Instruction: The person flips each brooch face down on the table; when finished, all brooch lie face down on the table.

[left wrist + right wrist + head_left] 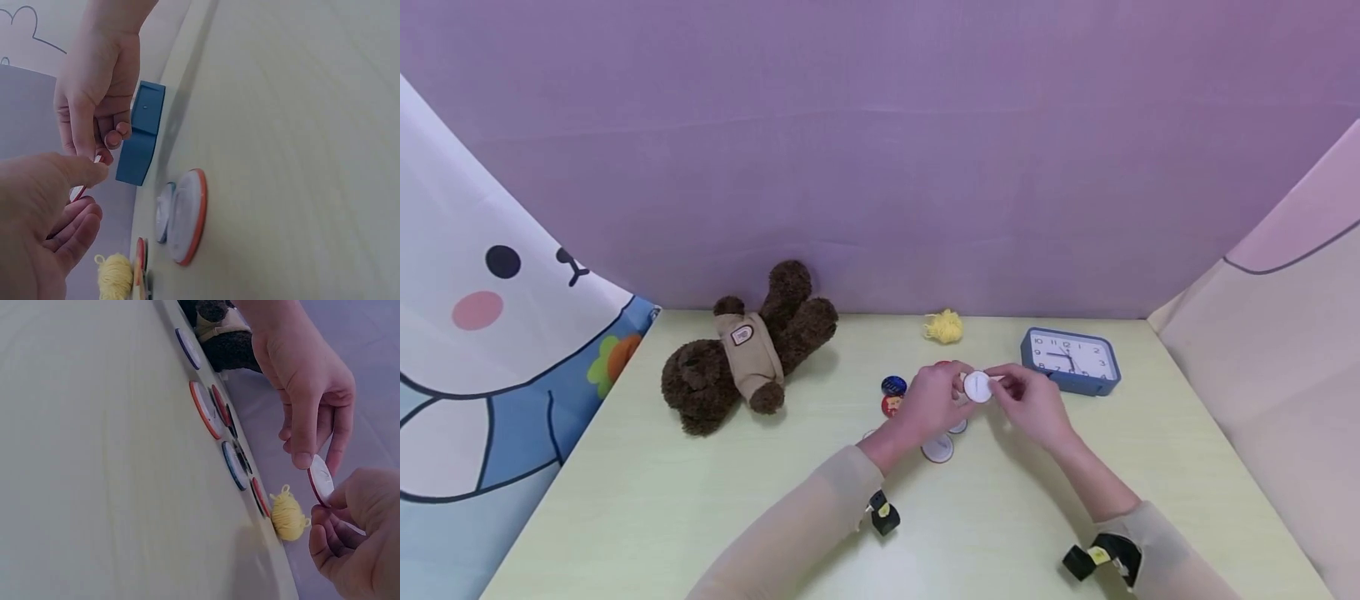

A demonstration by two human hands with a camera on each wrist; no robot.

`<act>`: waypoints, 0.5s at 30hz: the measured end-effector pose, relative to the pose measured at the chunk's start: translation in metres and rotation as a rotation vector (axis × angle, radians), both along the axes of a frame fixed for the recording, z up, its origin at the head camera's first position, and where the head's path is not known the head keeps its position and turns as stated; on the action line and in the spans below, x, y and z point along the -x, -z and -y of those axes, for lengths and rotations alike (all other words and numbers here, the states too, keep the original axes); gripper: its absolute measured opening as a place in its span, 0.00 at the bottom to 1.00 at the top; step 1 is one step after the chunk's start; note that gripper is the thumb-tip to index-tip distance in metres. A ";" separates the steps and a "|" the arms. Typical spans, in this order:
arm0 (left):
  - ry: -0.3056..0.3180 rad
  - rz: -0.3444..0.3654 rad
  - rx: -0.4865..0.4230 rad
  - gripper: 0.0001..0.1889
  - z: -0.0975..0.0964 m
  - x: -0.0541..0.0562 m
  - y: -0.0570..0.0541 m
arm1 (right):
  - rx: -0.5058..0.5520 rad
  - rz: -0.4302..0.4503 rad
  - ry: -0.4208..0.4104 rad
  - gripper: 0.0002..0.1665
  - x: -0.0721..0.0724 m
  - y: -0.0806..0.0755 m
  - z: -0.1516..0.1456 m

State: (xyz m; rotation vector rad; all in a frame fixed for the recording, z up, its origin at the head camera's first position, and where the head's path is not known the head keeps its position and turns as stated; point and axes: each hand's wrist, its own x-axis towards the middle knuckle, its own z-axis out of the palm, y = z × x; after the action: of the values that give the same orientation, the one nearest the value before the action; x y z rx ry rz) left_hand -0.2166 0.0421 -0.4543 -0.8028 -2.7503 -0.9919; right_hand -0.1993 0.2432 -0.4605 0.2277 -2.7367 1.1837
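A round button badge point(977, 387), its white back turned toward the head camera, is held above the table between both hands. My left hand point(931, 400) pinches one side of it with thumb and fingers. On the opposite edge, my right hand point(1033, 408) grips it between thumb and fingertips. The right wrist view shows the badge point(322, 480) tilted, with a red rim. Below lie several more badges: a white-backed one point(937, 448), a dark blue one point(893, 385) and a red one point(891, 406). My left hand and forearm partly hide the group.
A brown teddy bear point(752, 354) in a beige shirt lies at the back left. A yellow ball of yarn point(944, 327) sits near the table's far edge. The blue clock point(1070, 361) lies just beyond my right hand. A purple curtain point(880, 167) hangs behind the table.
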 end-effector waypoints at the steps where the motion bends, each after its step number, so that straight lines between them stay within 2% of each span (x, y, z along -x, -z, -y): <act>1: -0.003 0.005 0.008 0.21 -0.001 -0.001 0.002 | -0.006 0.011 -0.007 0.11 0.000 0.001 0.000; 7: -0.033 0.014 0.094 0.21 -0.006 -0.001 0.011 | -0.077 0.044 -0.028 0.11 0.000 0.009 -0.001; 15: -0.024 0.008 0.199 0.17 -0.015 0.001 0.021 | -0.184 -0.012 -0.036 0.10 0.000 0.018 -0.002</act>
State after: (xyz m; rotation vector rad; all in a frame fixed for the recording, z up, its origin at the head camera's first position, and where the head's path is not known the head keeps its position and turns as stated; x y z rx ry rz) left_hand -0.2172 0.0574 -0.4754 -0.7905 -2.8913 -0.7264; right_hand -0.1996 0.2454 -0.4782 0.3060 -2.8434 0.9347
